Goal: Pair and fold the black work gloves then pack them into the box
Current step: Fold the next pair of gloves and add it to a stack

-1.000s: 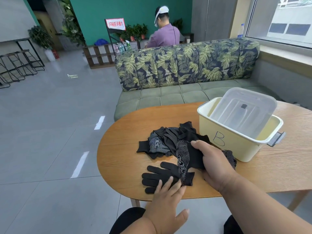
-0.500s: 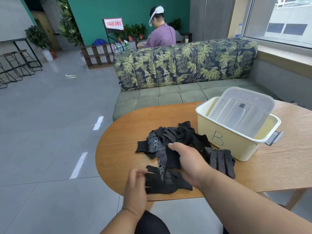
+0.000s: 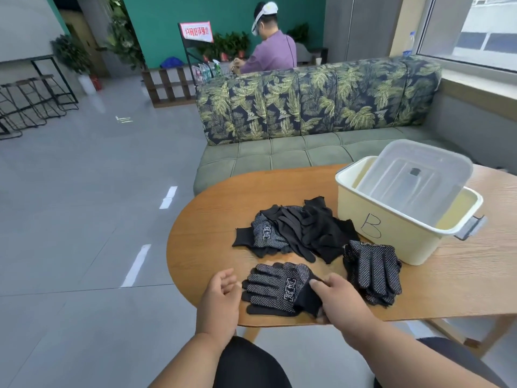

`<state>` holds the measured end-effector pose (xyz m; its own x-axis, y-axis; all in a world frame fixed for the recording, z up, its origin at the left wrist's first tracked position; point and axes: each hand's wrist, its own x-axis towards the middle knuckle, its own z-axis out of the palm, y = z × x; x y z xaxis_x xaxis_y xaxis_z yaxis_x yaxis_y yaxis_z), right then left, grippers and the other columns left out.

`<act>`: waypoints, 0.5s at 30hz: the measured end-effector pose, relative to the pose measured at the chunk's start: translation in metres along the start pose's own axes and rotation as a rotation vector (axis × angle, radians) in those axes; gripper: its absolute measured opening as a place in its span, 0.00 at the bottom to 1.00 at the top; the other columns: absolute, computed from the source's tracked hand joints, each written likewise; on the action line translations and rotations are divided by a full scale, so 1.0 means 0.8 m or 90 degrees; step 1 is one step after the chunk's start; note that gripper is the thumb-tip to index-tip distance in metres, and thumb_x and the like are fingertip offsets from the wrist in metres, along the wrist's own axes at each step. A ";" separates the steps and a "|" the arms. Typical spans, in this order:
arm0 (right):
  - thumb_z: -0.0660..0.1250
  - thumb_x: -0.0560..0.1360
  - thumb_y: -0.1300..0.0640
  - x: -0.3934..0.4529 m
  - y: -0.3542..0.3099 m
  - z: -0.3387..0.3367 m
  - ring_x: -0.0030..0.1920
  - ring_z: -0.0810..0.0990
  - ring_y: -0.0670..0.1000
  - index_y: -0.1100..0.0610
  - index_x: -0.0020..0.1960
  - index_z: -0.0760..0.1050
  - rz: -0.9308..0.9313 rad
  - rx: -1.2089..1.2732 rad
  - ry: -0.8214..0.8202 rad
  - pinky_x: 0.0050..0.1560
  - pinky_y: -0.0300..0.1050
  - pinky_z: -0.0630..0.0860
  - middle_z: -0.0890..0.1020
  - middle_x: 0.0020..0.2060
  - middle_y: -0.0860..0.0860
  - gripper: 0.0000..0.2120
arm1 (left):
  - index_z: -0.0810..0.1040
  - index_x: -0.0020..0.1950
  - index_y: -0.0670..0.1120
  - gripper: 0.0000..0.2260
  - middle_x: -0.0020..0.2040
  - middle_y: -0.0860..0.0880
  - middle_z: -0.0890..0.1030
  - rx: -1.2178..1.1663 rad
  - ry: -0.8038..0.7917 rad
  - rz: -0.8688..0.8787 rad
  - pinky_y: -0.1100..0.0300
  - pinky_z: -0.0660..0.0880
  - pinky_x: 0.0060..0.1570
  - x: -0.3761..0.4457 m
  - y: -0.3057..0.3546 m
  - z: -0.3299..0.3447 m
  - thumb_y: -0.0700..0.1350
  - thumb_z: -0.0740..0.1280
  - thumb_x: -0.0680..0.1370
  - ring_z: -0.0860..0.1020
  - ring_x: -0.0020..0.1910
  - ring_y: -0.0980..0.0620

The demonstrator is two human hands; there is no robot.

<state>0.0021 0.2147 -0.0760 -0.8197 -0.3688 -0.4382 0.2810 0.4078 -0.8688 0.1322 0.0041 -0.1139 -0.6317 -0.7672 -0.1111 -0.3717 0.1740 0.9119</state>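
Fingers of the right hand (image 3: 340, 299) pinch the cuff of a dotted glove (image 3: 275, 289) at the table's (image 3: 201, 247) near edge; the left hand (image 3: 219, 301) hangs loosely curled beside its fingertips.

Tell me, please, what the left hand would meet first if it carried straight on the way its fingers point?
Probably the fingertips of the dotted glove lying by the table edge; the left hand points right toward them, though depth is unclear.

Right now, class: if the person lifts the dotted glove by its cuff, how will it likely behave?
The dotted glove will probably droop: it lies flat like thin knit fabric. It looks light, since the right hand merely pinches its cuff. Its dots likely resist sliding on the table.
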 end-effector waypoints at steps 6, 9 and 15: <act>0.66 0.81 0.56 0.005 0.005 -0.003 0.33 0.83 0.52 0.48 0.68 0.68 0.008 0.058 -0.019 0.37 0.46 0.83 0.84 0.50 0.59 0.17 | 0.76 0.61 0.63 0.14 0.59 0.68 0.71 0.230 -0.015 0.161 0.57 0.71 0.67 -0.017 -0.009 0.021 0.52 0.72 0.76 0.72 0.62 0.59; 0.65 0.78 0.62 0.005 0.011 -0.003 0.33 0.82 0.52 0.46 0.71 0.64 -0.009 0.054 -0.025 0.37 0.46 0.81 0.83 0.52 0.59 0.25 | 0.77 0.60 0.61 0.12 0.59 0.69 0.69 0.269 -0.036 0.189 0.60 0.68 0.69 -0.020 -0.013 0.024 0.53 0.71 0.77 0.70 0.64 0.60; 0.60 0.78 0.68 0.008 0.015 -0.003 0.33 0.80 0.52 0.46 0.73 0.64 -0.024 0.057 -0.016 0.36 0.46 0.79 0.82 0.54 0.57 0.28 | 0.77 0.50 0.55 0.07 0.52 0.57 0.73 0.279 0.056 0.126 0.56 0.72 0.61 -0.016 0.005 0.025 0.57 0.66 0.81 0.72 0.56 0.52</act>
<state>-0.0008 0.2195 -0.0887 -0.8178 -0.4036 -0.4102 0.2953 0.3176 -0.9011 0.1254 0.0268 -0.1169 -0.6662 -0.7392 0.0989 -0.5136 0.5509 0.6578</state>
